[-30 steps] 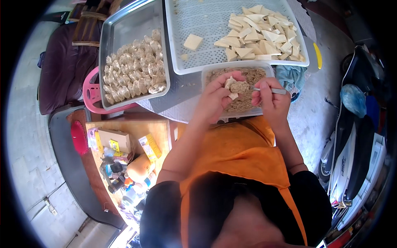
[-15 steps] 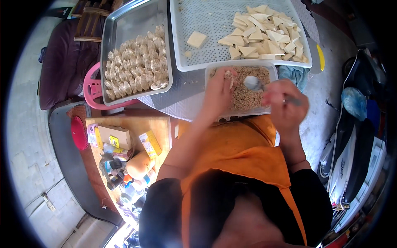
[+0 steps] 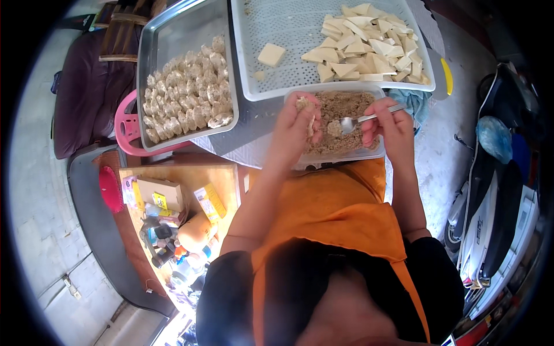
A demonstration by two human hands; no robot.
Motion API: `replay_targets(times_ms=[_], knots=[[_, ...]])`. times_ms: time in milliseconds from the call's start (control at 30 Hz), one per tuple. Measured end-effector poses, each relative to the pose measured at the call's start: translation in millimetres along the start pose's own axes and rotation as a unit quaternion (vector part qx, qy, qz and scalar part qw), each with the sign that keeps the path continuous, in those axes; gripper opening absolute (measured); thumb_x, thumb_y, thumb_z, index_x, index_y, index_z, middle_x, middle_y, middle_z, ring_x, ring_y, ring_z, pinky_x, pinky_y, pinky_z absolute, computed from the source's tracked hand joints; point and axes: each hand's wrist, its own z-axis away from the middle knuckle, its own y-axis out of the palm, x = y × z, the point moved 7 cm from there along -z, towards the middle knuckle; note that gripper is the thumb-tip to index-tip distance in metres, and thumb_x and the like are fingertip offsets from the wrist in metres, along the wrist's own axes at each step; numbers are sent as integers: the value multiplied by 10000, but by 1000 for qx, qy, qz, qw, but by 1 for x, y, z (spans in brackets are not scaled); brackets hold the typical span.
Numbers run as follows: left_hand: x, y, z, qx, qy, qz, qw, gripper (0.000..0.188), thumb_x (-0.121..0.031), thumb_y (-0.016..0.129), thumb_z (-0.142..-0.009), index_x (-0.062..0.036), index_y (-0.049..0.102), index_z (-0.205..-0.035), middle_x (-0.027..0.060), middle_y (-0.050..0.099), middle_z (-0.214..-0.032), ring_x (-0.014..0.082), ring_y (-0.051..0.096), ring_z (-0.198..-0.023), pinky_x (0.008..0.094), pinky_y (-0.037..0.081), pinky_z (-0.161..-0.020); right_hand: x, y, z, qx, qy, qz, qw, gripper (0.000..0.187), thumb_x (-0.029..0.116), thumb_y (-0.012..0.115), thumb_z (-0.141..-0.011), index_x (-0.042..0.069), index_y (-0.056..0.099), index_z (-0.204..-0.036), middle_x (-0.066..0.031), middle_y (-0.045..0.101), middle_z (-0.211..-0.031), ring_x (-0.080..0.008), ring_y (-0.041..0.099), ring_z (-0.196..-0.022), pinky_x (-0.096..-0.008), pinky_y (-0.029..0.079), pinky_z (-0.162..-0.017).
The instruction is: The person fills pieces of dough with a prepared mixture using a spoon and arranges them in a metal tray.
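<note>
My left hand (image 3: 290,128) is closed around a tofu piece (image 3: 310,124) with crumbly brownish filling showing at its top, held over the left side of a plastic tub. The fingers cover much of the piece. In my right hand (image 3: 395,128) is a metal spoon (image 3: 367,117), gripped by the handle. Its bowl points left and carries a lump of filling (image 3: 334,128). Below both hands, the pale rectangular tub (image 3: 376,90) holds the loose minced filling (image 3: 346,151).
Behind the tub, a white perforated tray (image 3: 249,86) bears a heap of tofu triangles (image 3: 369,46) and one separate square (image 3: 271,55). At left, a metal tray (image 3: 173,29) has rows of filled pieces (image 3: 187,92), above a pink stool (image 3: 126,127). A cluttered wooden table (image 3: 225,173) stands nearer.
The spoon has turned to carry a lump of filling towards my left hand. My left hand has shifted slightly left and rolled, showing filling in the piece.
</note>
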Motion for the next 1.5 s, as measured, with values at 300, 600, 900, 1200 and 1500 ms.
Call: replay_targets(times_ms=[300, 600, 900, 1200, 1500], knots=[[9, 32, 1, 43, 43, -204, 977, 111, -128, 440, -957, -46, 474, -1023, 50, 509, -784, 109, 514, -676, 249, 452, -545, 45, 23, 26, -31, -204, 192, 959, 186, 96, 466, -939, -10, 586, -844, -64, 586, -636, -101, 567, -485, -212, 459, -439], [16, 3, -7, -18, -1, 63, 998, 212, -231, 391, -984, -53, 503, -1011, 56, 530, -863, 152, 542, -790, 289, 478, -689, 42, -11, 17, -75, -158, 8, 985, 165, 131, 483, -949, 2, 572, -898, -76, 610, -691, -124, 590, -527, -226, 489, -491], [19, -4, -4, -64, -31, 97, 993, 397, -399, 290, -1001, -75, 517, -1027, 66, 544, -993, 161, 532, -877, 308, 460, -735, 27, 56, 27, -4, -308, 272, 912, 140, 56, 475, -934, -15, 595, -920, -77, 640, -780, -110, 603, -586, -222, 494, -544], [21, -2, -6, -59, -13, 22, 998, 543, -501, 161, -987, -82, 498, -1059, 79, 577, -935, 190, 541, -827, 327, 456, -727, 7, 36, 15, -25, -126, 14, 992, 166, 112, 476, -947, -14, 583, -947, -72, 617, -718, -113, 600, -576, -217, 488, -530], [5, 1, -3, -78, 32, -138, 987, 605, -514, 101, -980, -77, 514, -1044, 46, 548, -847, 128, 511, -739, 292, 442, -668, 3, 34, 7, -30, -88, -36, 995, 178, 137, 472, -953, -6, 577, -941, -69, 602, -702, -116, 591, -557, -218, 483, -511]])
